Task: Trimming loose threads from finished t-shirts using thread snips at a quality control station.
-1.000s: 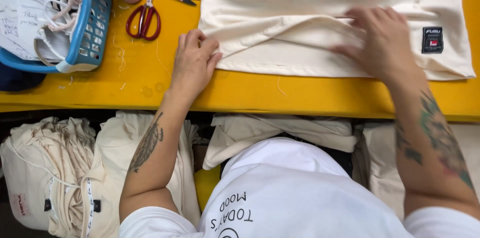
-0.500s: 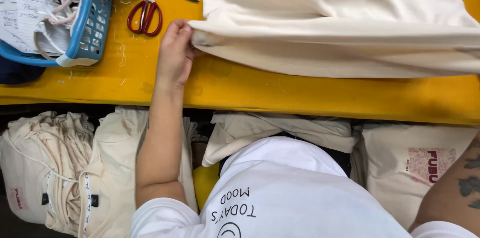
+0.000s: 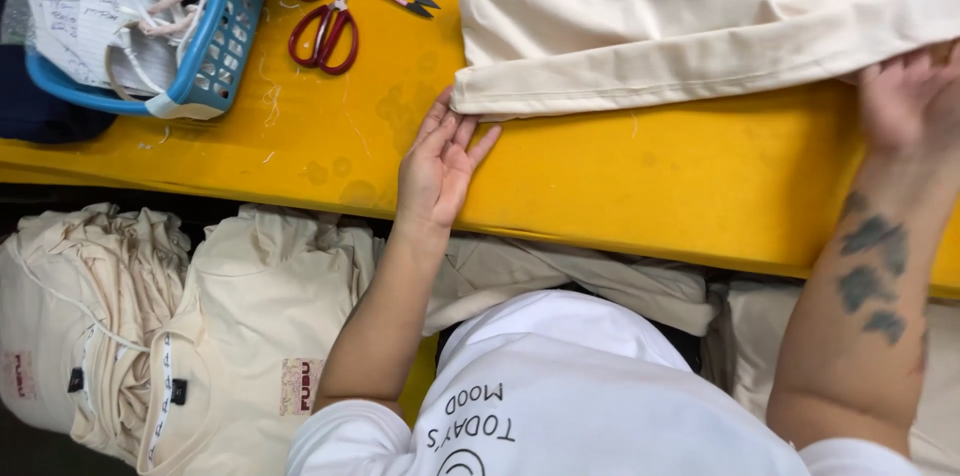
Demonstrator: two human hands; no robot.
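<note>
Cream cloth (image 3: 690,46) lay folded on the yellow counter (image 3: 640,196), its nine-o'clock corner pinned flat by the open left hand (image 3: 437,168) while the right hand (image 3: 905,101) gripped its three-o'clock edge taut.

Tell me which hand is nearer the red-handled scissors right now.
Left. The left hand lies flat on the yellow table, just below and right of the red-handled scissors. The right hand is far across, at the cream garment.
</note>
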